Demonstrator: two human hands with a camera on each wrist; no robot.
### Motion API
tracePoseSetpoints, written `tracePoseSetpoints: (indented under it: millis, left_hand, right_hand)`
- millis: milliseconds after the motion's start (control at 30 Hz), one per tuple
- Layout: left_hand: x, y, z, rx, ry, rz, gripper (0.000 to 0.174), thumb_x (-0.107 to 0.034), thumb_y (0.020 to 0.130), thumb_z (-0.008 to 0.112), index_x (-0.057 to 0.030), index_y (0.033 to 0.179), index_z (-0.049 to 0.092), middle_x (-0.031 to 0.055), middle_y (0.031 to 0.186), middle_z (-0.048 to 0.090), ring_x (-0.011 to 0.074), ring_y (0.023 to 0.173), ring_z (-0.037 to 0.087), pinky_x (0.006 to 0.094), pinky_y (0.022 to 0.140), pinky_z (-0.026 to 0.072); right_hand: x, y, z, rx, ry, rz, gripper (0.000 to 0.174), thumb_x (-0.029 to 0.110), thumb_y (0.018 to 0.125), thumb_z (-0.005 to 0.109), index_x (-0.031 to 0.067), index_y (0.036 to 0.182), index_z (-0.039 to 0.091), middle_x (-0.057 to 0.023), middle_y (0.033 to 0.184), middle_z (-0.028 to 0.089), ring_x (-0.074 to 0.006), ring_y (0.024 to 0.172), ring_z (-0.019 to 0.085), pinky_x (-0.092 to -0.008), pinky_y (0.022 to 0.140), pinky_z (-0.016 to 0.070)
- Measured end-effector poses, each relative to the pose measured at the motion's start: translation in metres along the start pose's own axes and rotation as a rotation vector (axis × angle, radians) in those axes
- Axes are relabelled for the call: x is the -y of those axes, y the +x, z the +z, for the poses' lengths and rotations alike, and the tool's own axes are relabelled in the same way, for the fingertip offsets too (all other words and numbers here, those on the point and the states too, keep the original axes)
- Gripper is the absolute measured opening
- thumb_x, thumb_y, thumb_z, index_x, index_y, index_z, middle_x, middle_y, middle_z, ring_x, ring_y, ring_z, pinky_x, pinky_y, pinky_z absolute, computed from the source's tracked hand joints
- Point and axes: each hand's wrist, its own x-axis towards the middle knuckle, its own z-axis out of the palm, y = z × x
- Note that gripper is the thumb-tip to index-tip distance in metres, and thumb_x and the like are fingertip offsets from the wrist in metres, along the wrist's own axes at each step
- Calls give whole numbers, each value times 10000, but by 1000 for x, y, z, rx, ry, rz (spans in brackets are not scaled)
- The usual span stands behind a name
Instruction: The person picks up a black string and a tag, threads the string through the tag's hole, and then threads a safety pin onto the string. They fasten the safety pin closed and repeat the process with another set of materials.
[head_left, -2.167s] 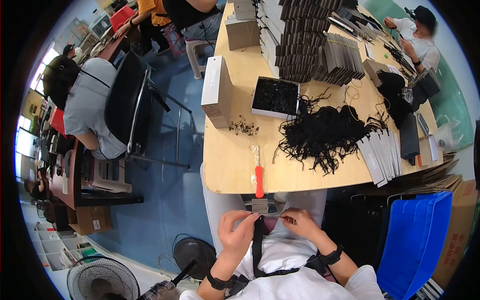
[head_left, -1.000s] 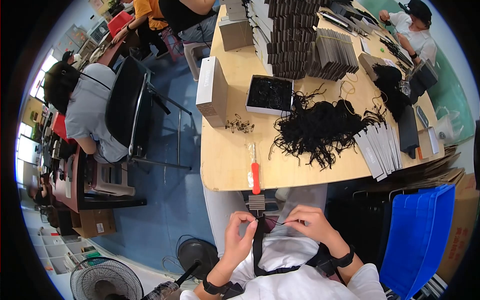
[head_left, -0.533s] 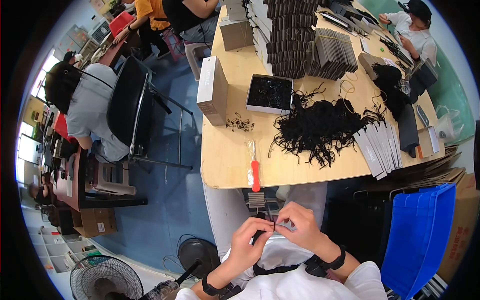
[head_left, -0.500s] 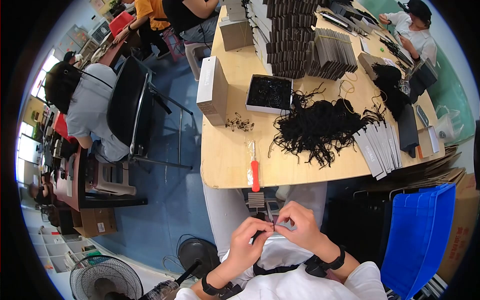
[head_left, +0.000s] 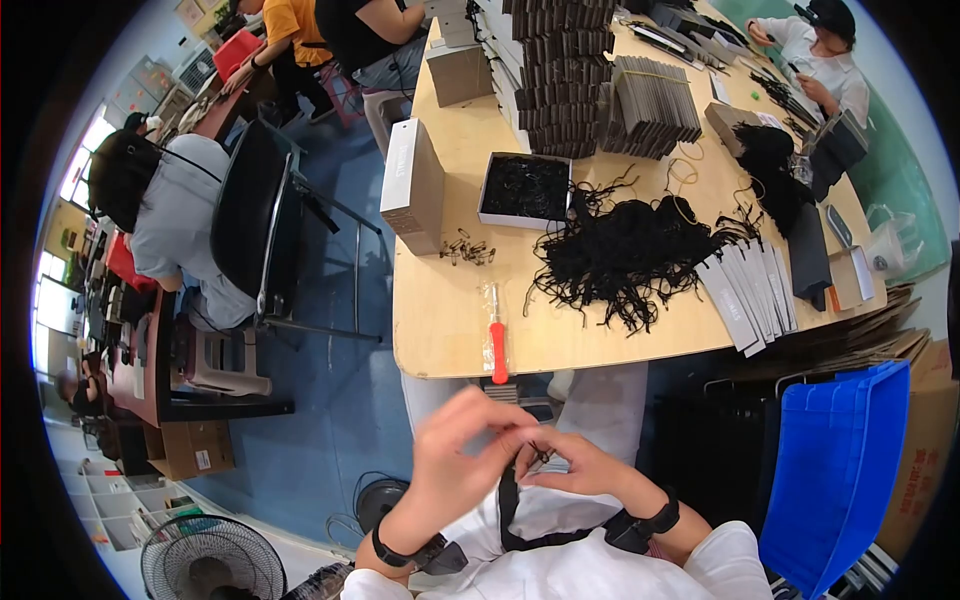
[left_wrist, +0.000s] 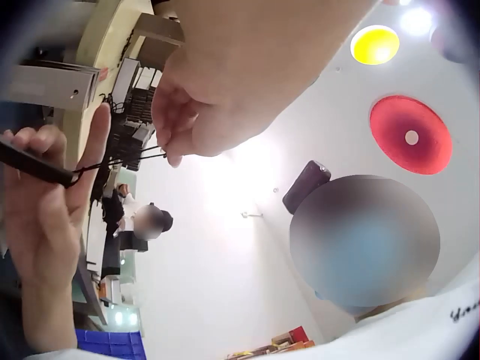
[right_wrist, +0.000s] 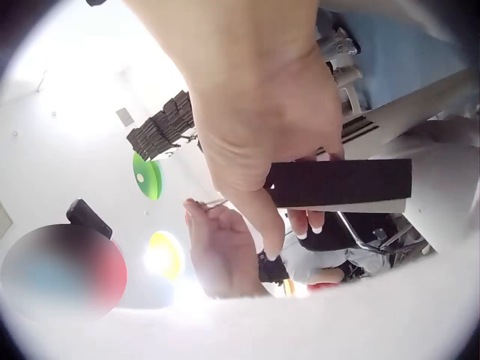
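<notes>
In front of the lap, my left hand [head_left: 450, 455] pinches the end of a thin black cord [left_wrist: 124, 159] between thumb and fingertips. The cord runs taut to one end of a dark, flat hang tag [right_wrist: 345, 182] with a pale underside. My right hand [head_left: 585, 468] grips this tag, thumb on one face and fingers round the other. In the left wrist view the right index finger [left_wrist: 97, 139] stands up beside the cord. Both hands are close together in the head view, the left one blurred and overlapping the right fingertips.
On the table [head_left: 440, 340] lie a heap of black cords [head_left: 630, 255], a box of small black pieces [head_left: 525, 190], some pins [head_left: 467, 248], a red-handled tool [head_left: 497, 350], fanned pale tags [head_left: 740, 300] and tall tag stacks [head_left: 560, 80]. A blue crate [head_left: 840, 470] stands right.
Both hands held the cord stretched between them, then came together. Since then my left hand has risen and come over the right fingertips, and the right hand has turned. The view has shifted slightly.
</notes>
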Motion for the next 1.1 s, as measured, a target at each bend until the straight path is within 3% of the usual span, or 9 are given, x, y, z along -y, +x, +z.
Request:
tracePoseSetpoints:
  millis: [100, 267, 333, 500, 667, 733, 800, 867, 1100]
  left_hand:
    - [12, 17, -6, -176, -58, 32, 108, 69, 713, 712, 11, 778, 647, 54, 766, 638, 121, 674, 581, 219, 644, 447]
    - [26, 46, -7, -488, -312, -38, 77, 35, 792, 685, 31, 842, 627, 33, 764, 616, 89, 682, 553, 206, 656, 434]
    - [32, 54, -10, -469, -351, -45, 88, -15, 833, 674, 24, 884, 613, 28, 782, 615, 86, 693, 556, 204, 664, 442]
    - [40, 69, 7, -356, -595, -191, 96, -76, 873, 645, -7, 929, 608, 28, 814, 614, 92, 731, 581, 210, 686, 473]
    - [32, 79, 27, -224, -818, -271, 145, -54, 889, 610, 8, 1015, 576, 60, 930, 623, 146, 858, 628, 251, 801, 503]
    - [26, 81, 33, -170, -885, -251, 212, -35, 889, 587, 21, 1090, 549, 114, 1068, 612, 203, 1037, 602, 289, 910, 476]
    - [17, 85, 39, -120, -974, -140, 323, -60, 887, 566, 8, 1196, 496, 160, 1245, 537, 246, 1201, 509, 317, 991, 419]
    - [21, 84, 38, -77, -938, -104, 386, -82, 884, 550, 1, 1251, 465, 173, 1320, 481, 272, 1281, 429, 346, 1036, 370]
    - [42, 65, 14, -227, -683, -194, 245, -58, 888, 549, 1, 1125, 551, 114, 1178, 593, 204, 1100, 568, 301, 911, 436]
  right_hand:
    - [6, -7, 8, -197, 117, 166, 580, 62, 884, 618, 96, 1400, 355, -20, 830, 617, -105, 647, 603, -276, 780, 473]
    - [31, -20, 0, -343, 232, 170, 537, 59, 902, 583, 82, 1392, 364, -19, 803, 602, -70, 628, 571, -212, 637, 446]
    - [33, -32, -13, -273, 130, 343, 450, 87, 930, 542, 38, 1356, 403, -13, 804, 593, -63, 663, 544, -202, 622, 433]
    - [42, -59, -32, -475, 302, 239, 446, 285, 999, 396, -42, 1303, 412, -76, 906, 556, -110, 641, 531, -231, 547, 456]
    - [66, -75, -51, -550, 457, 281, 438, 265, 1009, 383, -2, 1356, 409, -51, 907, 520, -99, 618, 487, -209, 514, 417]
    - [69, -78, -58, -798, 21, 175, 407, 244, 994, 429, -1, 1315, 476, -51, 906, 519, -111, 647, 485, -217, 543, 400]
    - [73, -67, -72, -1070, -935, -28, 398, 80, 878, 589, -15, 1261, 533, -91, 896, 517, -177, 786, 521, -276, 661, 424]
    - [63, -67, -97, -1276, -1527, -39, 426, 50, 828, 625, 8, 1245, 549, -109, 920, 529, -247, 802, 532, -293, 658, 432]
    - [49, -67, -130, -1409, -1750, 197, 448, 109, 785, 656, 61, 1218, 550, -98, 1068, 532, -296, 1010, 474, -404, 866, 355]
